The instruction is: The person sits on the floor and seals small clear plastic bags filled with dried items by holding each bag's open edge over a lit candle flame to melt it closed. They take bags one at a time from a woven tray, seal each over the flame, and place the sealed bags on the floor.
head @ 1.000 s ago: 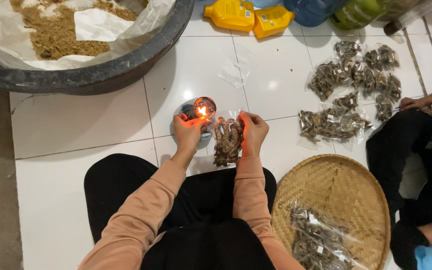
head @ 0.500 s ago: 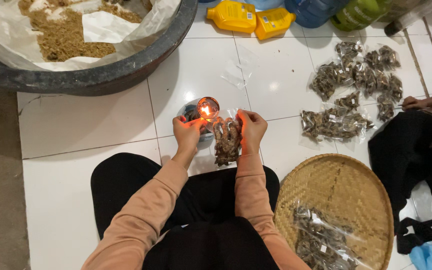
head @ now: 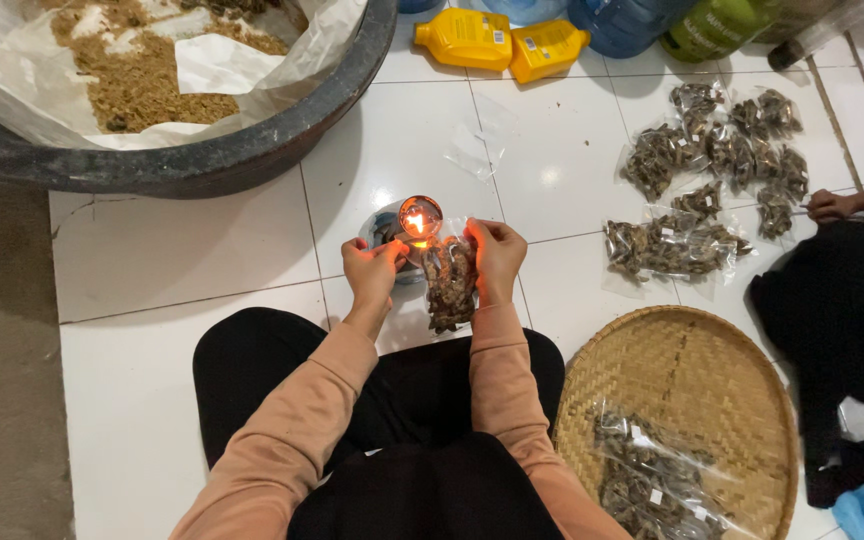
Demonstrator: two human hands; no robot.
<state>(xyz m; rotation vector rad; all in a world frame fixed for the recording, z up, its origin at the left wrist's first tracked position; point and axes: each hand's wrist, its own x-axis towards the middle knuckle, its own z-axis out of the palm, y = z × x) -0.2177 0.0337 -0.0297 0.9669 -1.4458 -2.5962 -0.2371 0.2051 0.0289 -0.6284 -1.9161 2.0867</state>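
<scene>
Both of my hands hold one small clear plastic bag (head: 450, 285) filled with dark dried pieces. My left hand (head: 371, 268) pinches its upper left corner and my right hand (head: 495, 256) grips its upper right edge. The bag's top edge sits right at the flame of a small lit candle (head: 419, 216) in a round metal holder on the white tiled floor. My knees in black trousers are just below the bag.
A large grey basin (head: 252, 150) lined with white sacking holds brown grain at top left. Several filled bags (head: 704, 190) lie on the tiles at right, near another person's hand (head: 832, 205). A woven round tray (head: 687, 400) with more bags sits at lower right. Yellow bottles (head: 500, 40) stand at the top.
My hands and the bag have stayed at the candle flame. The person at right has shifted a little.
</scene>
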